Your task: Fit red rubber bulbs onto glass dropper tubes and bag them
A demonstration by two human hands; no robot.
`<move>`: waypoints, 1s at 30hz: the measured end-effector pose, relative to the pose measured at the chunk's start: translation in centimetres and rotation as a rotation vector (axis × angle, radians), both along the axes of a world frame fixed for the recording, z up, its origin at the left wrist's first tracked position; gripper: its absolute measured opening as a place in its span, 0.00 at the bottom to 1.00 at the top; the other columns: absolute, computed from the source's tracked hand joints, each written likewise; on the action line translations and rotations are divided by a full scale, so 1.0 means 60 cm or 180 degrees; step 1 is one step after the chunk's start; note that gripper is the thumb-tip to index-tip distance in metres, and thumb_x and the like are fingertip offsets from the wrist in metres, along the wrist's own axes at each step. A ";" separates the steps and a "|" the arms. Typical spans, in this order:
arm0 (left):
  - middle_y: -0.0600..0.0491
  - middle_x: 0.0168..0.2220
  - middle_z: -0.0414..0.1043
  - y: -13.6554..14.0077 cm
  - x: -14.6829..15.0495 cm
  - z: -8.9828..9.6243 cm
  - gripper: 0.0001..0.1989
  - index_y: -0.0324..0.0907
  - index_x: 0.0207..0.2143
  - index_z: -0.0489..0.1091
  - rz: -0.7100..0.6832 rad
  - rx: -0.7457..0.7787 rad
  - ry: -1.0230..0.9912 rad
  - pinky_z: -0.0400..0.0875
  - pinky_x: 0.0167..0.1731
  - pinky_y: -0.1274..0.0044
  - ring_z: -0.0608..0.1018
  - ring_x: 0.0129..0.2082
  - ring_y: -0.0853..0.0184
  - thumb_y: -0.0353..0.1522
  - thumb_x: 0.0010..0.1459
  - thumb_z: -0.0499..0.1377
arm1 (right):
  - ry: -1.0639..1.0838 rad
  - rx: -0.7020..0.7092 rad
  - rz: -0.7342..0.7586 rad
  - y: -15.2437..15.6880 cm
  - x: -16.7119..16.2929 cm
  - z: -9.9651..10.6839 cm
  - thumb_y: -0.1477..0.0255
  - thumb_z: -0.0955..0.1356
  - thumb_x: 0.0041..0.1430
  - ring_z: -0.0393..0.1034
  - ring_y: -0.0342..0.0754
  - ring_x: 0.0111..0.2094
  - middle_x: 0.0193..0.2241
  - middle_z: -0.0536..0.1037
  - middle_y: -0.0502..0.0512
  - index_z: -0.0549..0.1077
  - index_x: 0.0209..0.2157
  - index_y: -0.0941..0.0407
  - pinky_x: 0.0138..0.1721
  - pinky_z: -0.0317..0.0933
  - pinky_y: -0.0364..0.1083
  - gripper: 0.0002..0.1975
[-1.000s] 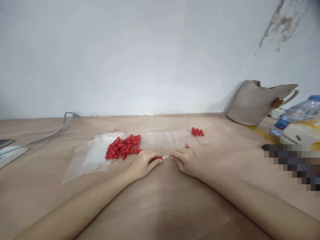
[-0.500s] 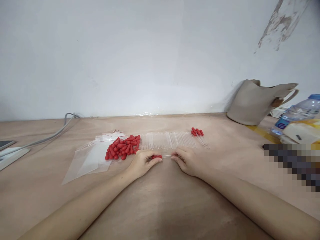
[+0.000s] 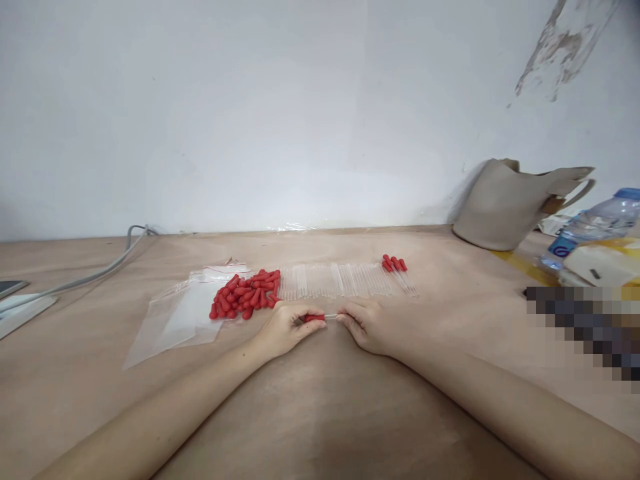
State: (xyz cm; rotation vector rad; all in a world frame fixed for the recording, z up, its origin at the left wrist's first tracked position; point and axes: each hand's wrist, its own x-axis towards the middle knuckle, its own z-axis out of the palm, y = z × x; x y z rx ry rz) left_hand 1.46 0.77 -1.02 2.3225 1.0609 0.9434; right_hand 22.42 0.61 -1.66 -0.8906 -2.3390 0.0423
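Between finger and thumb, my left hand (image 3: 293,327) pinches a red rubber dropper bulb (image 3: 315,318) with its mouth turned to the right. My right hand (image 3: 364,325) grips a clear dropper tube (image 3: 331,317), whose near end meets the bulb; how deep it sits inside is hidden. Behind my left hand lies a pile of red rubber bulbs (image 3: 245,293). A row of clear tubes (image 3: 335,280) stretches along the table behind both hands. To the right of that row rest several droppers with red bulbs (image 3: 395,263) on their tubes.
Clear plastic bags (image 3: 175,320) lie under and left of the bulb pile. A grey cable (image 3: 100,275) crosses the table at far left. On the right stand a beige bag (image 3: 505,207) and a plastic bottle (image 3: 595,227). A white wall rises behind the table.
My right hand has moved slightly left toward my left hand, and less of the tube shows between them. The bulb stays in my left fingers.
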 end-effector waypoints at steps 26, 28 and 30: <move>0.50 0.30 0.69 0.000 0.004 -0.002 0.10 0.40 0.40 0.69 0.0166 0.0785 0.0488 0.68 0.34 0.75 0.71 0.31 0.67 0.31 0.58 0.52 | 0.0799 -0.0844 -0.2400 0.099 0.140 0.039 0.65 0.63 0.52 0.64 0.44 0.22 0.20 0.71 0.52 0.69 0.22 0.58 0.23 0.52 0.42 0.11; 0.51 0.29 0.70 0.000 0.006 -0.002 0.10 0.39 0.39 0.70 0.0148 0.0759 0.0533 0.67 0.33 0.75 0.71 0.30 0.67 0.31 0.60 0.50 | 0.0708 -0.0981 -0.2782 0.112 0.167 0.035 0.66 0.64 0.50 0.65 0.45 0.22 0.20 0.72 0.53 0.69 0.22 0.57 0.23 0.51 0.42 0.11; 0.50 0.30 0.70 0.001 0.006 -0.003 0.12 0.39 0.40 0.70 0.0112 0.0799 0.0558 0.67 0.33 0.75 0.72 0.31 0.67 0.29 0.60 0.48 | 0.0587 -0.1103 -0.2974 0.120 0.185 0.028 0.67 0.64 0.49 0.65 0.45 0.23 0.20 0.72 0.53 0.68 0.21 0.57 0.23 0.52 0.41 0.10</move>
